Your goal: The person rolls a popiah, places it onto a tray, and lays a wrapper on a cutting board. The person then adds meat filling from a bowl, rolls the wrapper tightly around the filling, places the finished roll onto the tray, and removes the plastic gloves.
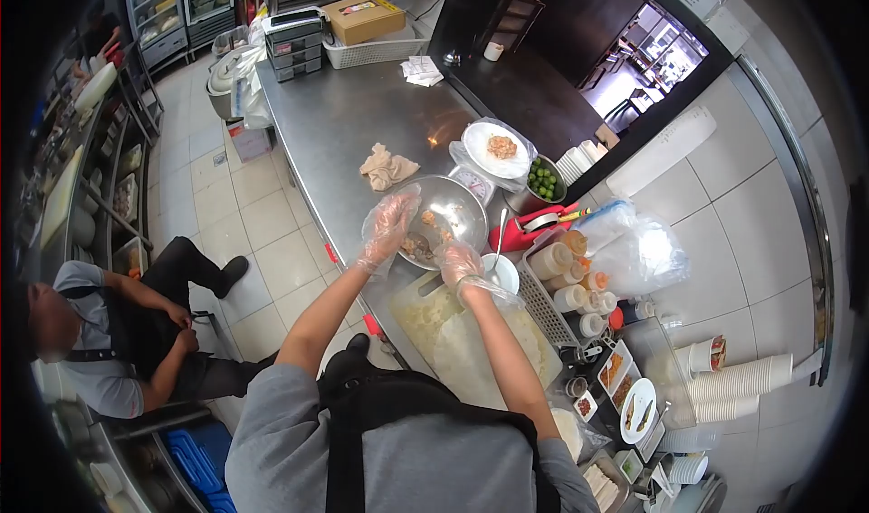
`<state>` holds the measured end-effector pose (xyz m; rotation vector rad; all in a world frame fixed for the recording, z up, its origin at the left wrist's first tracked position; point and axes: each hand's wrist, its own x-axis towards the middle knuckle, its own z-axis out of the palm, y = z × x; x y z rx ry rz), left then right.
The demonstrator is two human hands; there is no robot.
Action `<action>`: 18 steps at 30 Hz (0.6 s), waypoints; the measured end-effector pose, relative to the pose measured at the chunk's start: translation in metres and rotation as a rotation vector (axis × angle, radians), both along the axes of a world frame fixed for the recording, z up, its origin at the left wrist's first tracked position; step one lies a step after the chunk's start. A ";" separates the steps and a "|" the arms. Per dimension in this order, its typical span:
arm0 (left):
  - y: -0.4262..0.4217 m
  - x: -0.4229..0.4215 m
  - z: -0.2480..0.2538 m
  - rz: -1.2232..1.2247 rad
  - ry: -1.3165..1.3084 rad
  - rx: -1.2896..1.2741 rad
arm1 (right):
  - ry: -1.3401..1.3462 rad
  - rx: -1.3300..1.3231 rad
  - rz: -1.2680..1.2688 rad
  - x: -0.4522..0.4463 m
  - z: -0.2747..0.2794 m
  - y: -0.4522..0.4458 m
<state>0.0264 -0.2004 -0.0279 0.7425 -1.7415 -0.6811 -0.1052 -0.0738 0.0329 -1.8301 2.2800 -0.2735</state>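
A metal mixing bowl (469, 216) stands on the steel counter with a chunky ground meat mixture (416, 246) low inside it. My left hand (391, 223), in a clear plastic glove, is at the bowl's left rim with its fingers stretched out. My right hand (460, 261), gloved the same way, is at the near right rim, its fingers curled; what they hold, if anything, is hidden. Beyond the bowl, a kitchen scale (472, 184) carries a plastic-covered white plate (478, 140) with a meat portion (501, 147) on it.
A stained cutting board (434, 337) lies before me. Right are a white bowl with a spoon (499, 242), a red tape dispenser (529, 228), a basket of sauce bottles (557, 305) and green limes (543, 180). A crumpled cloth (387, 166) lies left; a seated person (136, 332) is nearby.
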 end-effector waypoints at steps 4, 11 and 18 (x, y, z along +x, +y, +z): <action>-0.004 -0.002 -0.007 -0.023 0.039 -0.040 | -0.228 -0.025 0.305 -0.029 0.003 0.002; -0.005 -0.004 -0.011 0.012 0.008 -0.053 | 0.090 -0.015 -0.096 -0.032 0.027 0.010; -0.001 -0.003 -0.009 0.025 -0.036 -0.030 | -0.016 0.106 -0.032 -0.009 0.030 0.011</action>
